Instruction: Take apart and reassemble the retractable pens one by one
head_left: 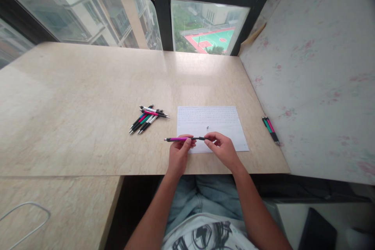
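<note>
My left hand (181, 150) is closed around a purple ballpoint pen (177, 139), held level above the near edge of a written sheet of paper (213, 119). Its clicker end points left. At the other end, my right hand (222, 147) pinches a black part of the pen, probably the rubber grip, with thumb and forefinger. Between the hands a thin dark length of the pen shows; whether the black part is fully joined there I cannot tell. A tiny metallic piece (208, 127), like a pen tip, lies on the paper just beyond my hands.
A loose pile of several click pens (148, 119) lies left of the paper. Two more pens, one green and one pink (270, 129), rest by the wall (322, 86) on the right. A white cable (35, 204) lies on the lower left surface. Windows line the table's far edge.
</note>
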Demonstrator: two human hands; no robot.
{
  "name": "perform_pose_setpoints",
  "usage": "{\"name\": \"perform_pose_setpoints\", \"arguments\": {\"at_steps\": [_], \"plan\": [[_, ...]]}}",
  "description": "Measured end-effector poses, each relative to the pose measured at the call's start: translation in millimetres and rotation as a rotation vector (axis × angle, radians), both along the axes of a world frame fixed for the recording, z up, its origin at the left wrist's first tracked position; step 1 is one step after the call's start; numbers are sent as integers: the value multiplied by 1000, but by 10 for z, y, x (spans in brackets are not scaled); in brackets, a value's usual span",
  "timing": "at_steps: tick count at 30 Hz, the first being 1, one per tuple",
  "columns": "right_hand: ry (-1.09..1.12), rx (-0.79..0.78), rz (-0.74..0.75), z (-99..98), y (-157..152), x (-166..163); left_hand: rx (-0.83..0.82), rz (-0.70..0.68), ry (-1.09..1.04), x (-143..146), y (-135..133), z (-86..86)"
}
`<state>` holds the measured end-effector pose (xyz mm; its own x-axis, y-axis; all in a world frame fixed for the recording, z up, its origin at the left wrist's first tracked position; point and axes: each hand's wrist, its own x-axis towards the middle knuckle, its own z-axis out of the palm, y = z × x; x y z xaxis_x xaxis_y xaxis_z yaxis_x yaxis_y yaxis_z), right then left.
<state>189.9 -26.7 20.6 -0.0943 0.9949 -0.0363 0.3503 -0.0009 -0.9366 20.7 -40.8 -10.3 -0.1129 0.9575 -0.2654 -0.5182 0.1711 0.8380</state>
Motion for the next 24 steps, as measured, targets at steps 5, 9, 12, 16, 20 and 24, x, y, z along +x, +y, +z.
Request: {"name": "perform_pose_setpoints", "arguments": {"at_steps": [5,9,12,16,20,24], "plan": [[-107,42,-85,-18,-26,167,-9,22,-45,5,0,6],[-302,171,-201,-107,15,262,-9,17,-29,4,-1,11],[-452,217,-226,-193,77,262,-3,10,-18,1,-2,7],[-575,218,-292,-282,171,181,8,4,-23,0,-3,-3],[-654,217,-319,-323,248,77,6,1,-27,2,-3,-1],[-729,198,-266,-324,285,6,1,5,-27,4,-4,2]]}}
